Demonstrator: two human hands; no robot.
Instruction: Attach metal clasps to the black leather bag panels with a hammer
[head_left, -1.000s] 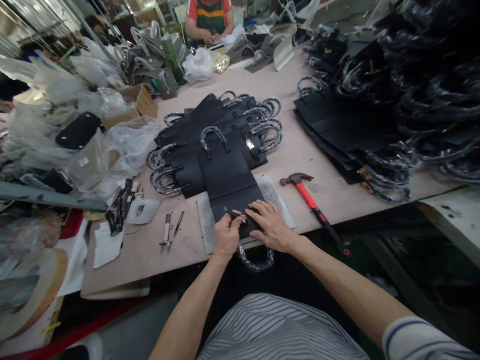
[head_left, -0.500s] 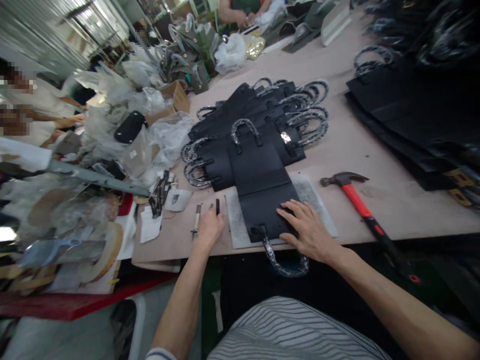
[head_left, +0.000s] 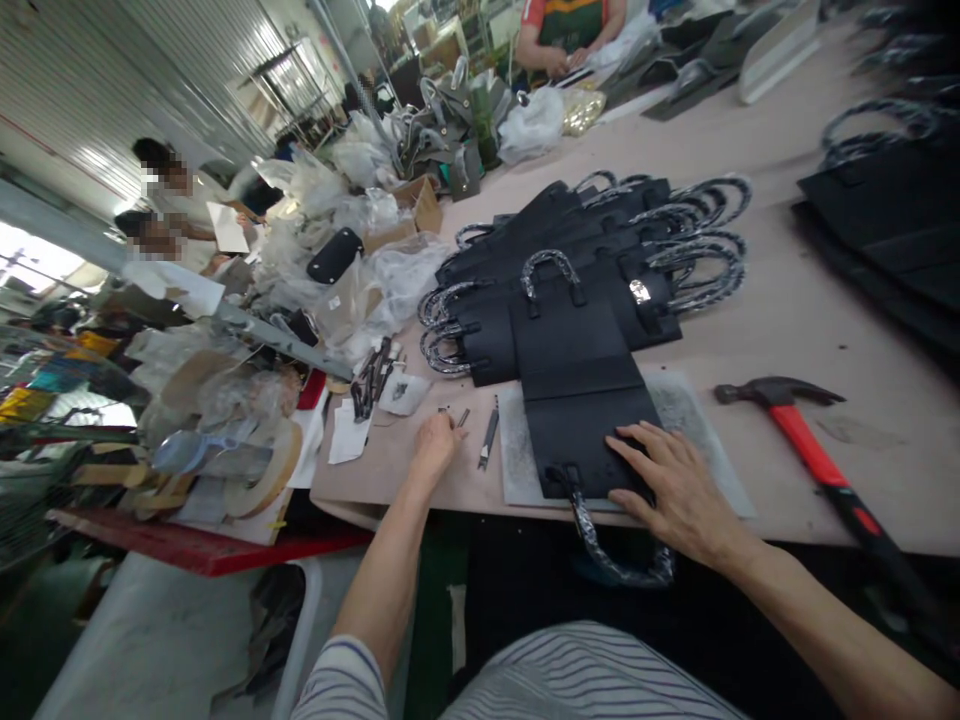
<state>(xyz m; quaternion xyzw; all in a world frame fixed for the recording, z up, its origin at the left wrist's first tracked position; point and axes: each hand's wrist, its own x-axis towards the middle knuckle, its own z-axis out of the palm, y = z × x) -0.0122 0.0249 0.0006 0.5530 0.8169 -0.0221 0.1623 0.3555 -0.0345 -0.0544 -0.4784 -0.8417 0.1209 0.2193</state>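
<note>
A black bag panel [head_left: 577, 350] with plastic-wrapped handles at both ends lies over a pale board [head_left: 705, 440]; its near handle [head_left: 607, 560] hangs past the table edge. My right hand [head_left: 675, 490] rests on the panel's near right part, fingers spread. To the left, my left hand [head_left: 437, 447] is on the table with fingers curled closed over slim tools; what they grip is mostly hidden. A short metal rod [head_left: 464, 417] shows by the fingertips. Between that hand and the board lies a grey fork-tipped tool [head_left: 488, 437].
A red-handled hammer [head_left: 810, 450] lies at right, its handle over the edge. Behind the panel are stacked black bag pieces [head_left: 487, 350], with more [head_left: 885, 230] at far right. Dark tools [head_left: 373, 380] and white paper [head_left: 350, 432] lie left. A co-worker [head_left: 574, 40] works opposite.
The view has swung left, so things sit farther right. My left hand has come off the fork-tipped tool and moved left over the other slim tools. My right hand stays on the panel.
</note>
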